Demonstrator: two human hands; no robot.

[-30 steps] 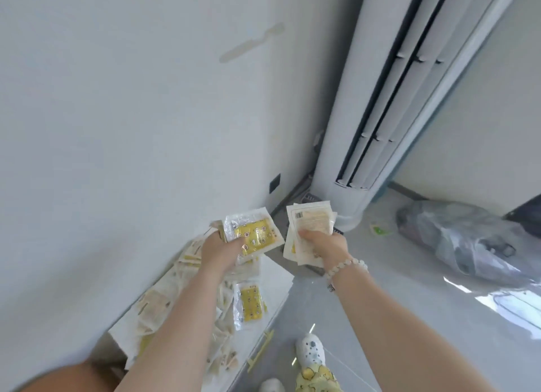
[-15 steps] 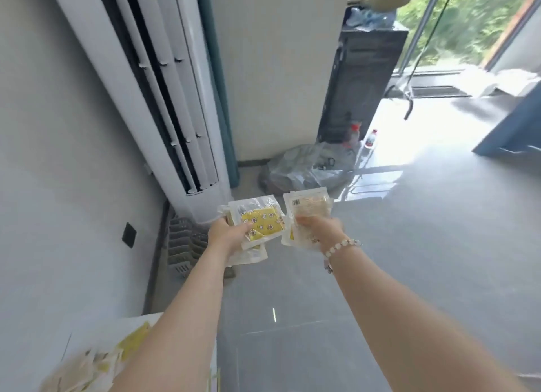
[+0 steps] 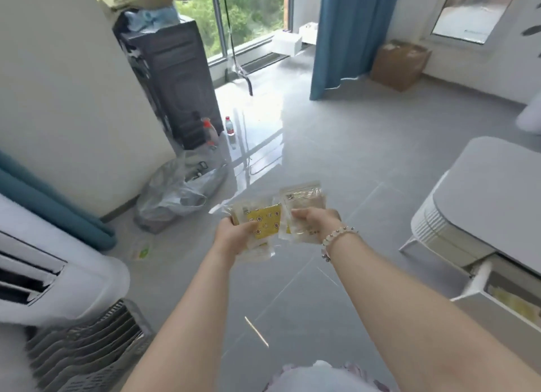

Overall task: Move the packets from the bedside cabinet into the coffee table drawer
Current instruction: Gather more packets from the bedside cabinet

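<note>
A: The coffee table?
B: At right, its drawer standing open.
A: Hands?
B: Two, over the floor. The left hand grips a yellow-topped stack of packets; the right hand grips a paler stack. Packets per stack: cannot tell.

A single view — a wide-angle camera worn on the person's head, facing forward and down along both forearms. The left hand and right hand sit near mid-frame, close to the lens. Beyond them the floor stretches away to the window at the top edge — the air conditioner fills the lower-left corner.
</note>
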